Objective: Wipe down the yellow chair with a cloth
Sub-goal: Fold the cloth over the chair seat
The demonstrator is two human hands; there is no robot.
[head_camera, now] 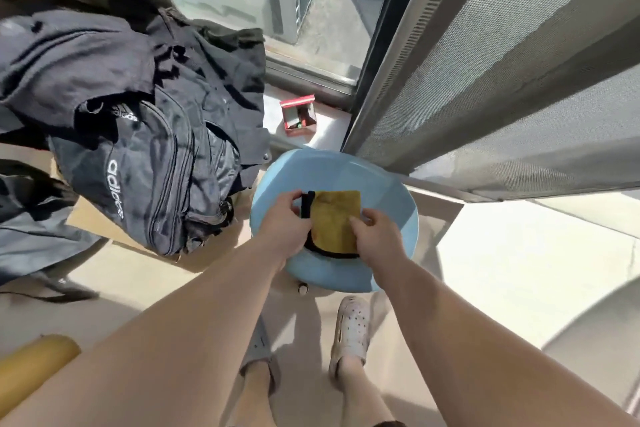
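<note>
A mustard-yellow cloth [335, 220] with a black edge lies on a round light-blue seat [388, 198] in the middle of the head view. My left hand [282, 227] pinches the cloth's black left edge. At the cloth's lower right corner, my right hand [375, 236] grips it. Both hands hold the cloth flat against the seat. A yellow rounded object [33, 367] shows at the lower left edge; I cannot tell whether it belongs to a chair.
A black sports bag [138, 163] and dark clothes are piled to the left on cardboard. A small red box [298, 116] sits by the window sill behind the seat. A mesh screen door [502, 80] stands open at the right. My feet in white clogs [349, 333] stand below.
</note>
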